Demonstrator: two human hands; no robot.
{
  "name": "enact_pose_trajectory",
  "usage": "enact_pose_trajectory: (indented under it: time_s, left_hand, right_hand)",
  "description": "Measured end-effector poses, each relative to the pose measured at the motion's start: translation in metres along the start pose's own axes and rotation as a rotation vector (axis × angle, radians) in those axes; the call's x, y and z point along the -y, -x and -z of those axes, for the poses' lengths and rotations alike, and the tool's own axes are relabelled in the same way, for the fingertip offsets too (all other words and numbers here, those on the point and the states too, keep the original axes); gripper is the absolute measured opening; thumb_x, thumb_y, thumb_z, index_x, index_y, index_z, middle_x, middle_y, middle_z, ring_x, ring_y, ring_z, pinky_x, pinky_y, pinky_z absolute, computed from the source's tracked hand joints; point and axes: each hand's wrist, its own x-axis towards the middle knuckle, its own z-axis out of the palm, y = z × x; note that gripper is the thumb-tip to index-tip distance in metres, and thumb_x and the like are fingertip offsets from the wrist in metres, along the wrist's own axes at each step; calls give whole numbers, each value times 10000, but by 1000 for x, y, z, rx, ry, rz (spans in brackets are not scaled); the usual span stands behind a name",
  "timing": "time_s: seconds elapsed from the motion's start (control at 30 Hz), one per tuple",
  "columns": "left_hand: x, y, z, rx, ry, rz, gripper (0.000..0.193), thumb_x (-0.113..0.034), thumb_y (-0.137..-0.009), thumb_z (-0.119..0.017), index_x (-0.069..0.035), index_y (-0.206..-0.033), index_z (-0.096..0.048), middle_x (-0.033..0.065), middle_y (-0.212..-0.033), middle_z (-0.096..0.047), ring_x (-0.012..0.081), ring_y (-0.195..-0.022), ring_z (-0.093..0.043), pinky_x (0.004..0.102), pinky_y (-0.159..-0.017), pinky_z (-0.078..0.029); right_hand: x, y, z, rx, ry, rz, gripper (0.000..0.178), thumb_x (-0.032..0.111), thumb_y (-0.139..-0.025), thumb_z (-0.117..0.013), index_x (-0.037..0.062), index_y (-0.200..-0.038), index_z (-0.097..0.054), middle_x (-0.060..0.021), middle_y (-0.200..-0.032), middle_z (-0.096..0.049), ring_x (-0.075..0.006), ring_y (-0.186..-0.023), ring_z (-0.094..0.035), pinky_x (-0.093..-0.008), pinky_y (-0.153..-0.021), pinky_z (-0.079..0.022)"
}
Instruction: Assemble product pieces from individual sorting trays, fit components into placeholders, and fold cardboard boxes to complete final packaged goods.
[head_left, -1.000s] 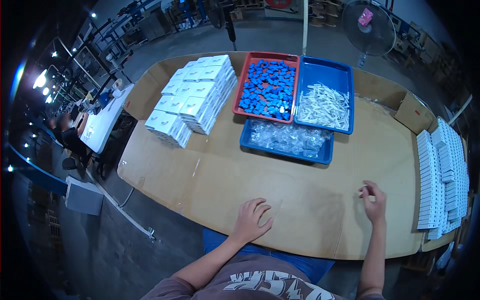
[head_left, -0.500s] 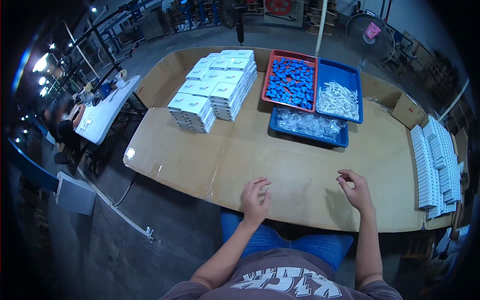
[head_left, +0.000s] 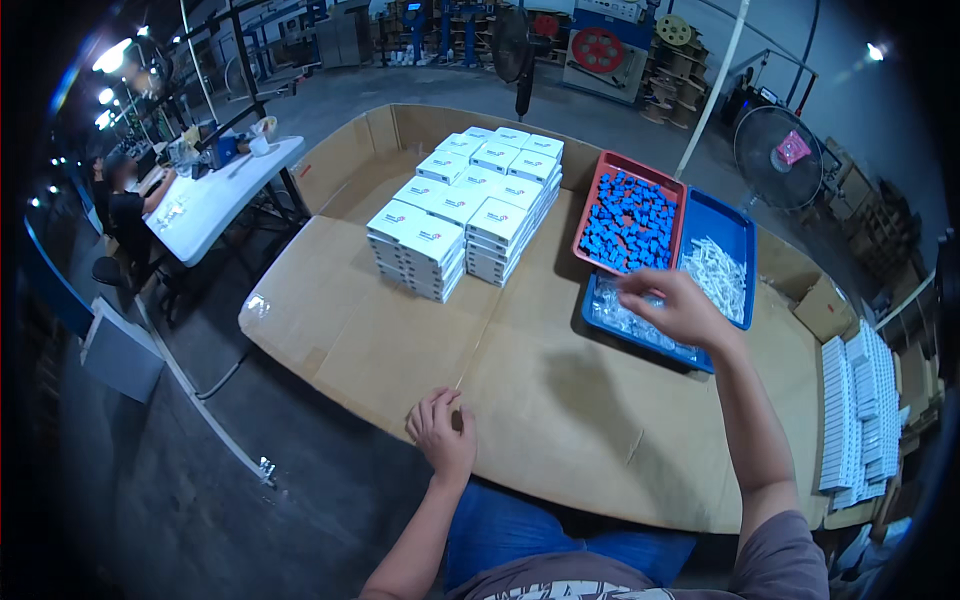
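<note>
My right hand (head_left: 678,305) hovers over the near blue tray (head_left: 650,355) of clear plastic pieces (head_left: 622,310), close to the near edge of a red tray (head_left: 578,240). Its fingers point left, loosely bent and apart from the thumb, with nothing seen in them. Small blue parts (head_left: 630,220) fill the red tray. To its right, another blue tray (head_left: 728,215) holds slim white sticks (head_left: 715,275). Near the table's front edge, my left hand (head_left: 443,432) is loosely curled, thumb apart, and appears to hold nothing.
Stacks of white boxes (head_left: 450,205) stand back left on the cardboard-covered table (head_left: 420,345). More white stacked pieces (head_left: 860,410) line the right end beside a cardboard box (head_left: 823,307). Another person (head_left: 128,215) sits at a white table (head_left: 215,210) on the left. A fan (head_left: 780,155) stands behind.
My right hand has moved forward from above the near tabletop to over the near blue tray. My left hand has shifted left along the front edge. The whole view has turned somewhat.
</note>
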Motion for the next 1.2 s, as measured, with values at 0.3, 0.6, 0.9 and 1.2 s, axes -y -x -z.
enact_pose_trajectory:
  time_s: [0.3, 0.6, 0.9, 1.2]
  left_hand:
    - [-4, -10, -5, 47, -39, 66, 338, -154, -818, -689, -75, -1147, -675, 102, -1257, -633, 319, -1253, -531, 475, -1093, -343]
    - [-1, -17, -8, 40, -11, 132, 309, -127, -802, -674, -41, -1099, -679, 133, -1219, -641, 352, -1208, -541, 477, -1055, -386]
    - [2, -17, -7, 100, -9, 179, 285, -114, -802, -662, -40, -1077, -674, 136, -1200, -642, 349, -1175, -552, 488, -1038, -401]
    - [3, -17, -9, 119, -44, 145, 259, -141, -812, -654, -62, -1058, -671, 127, -1191, -646, 350, -1152, -574, 489, -1014, -413]
  right_hand:
    - [-90, -276, -14, -68, 403, 45, 427, 338, -961, -707, 14, -1238, -697, -168, -1013, -772, -318, -934, -740, -419, -845, -564]
    - [-174, -461, -34, -151, 612, 13, 471, 412, -962, -701, 58, -1274, -688, -167, -1230, -734, -357, -1156, -689, -450, -992, -541]
    - [-198, -512, -55, -143, 779, 31, 553, 578, -981, -645, 107, -1257, -731, -132, -1195, -754, -313, -1133, -708, -450, -975, -543]
    - [-192, -531, -41, -198, 583, 73, 460, 443, -856, -797, -10, -936, -789, -257, -920, -747, -332, -858, -754, -471, -775, -560]
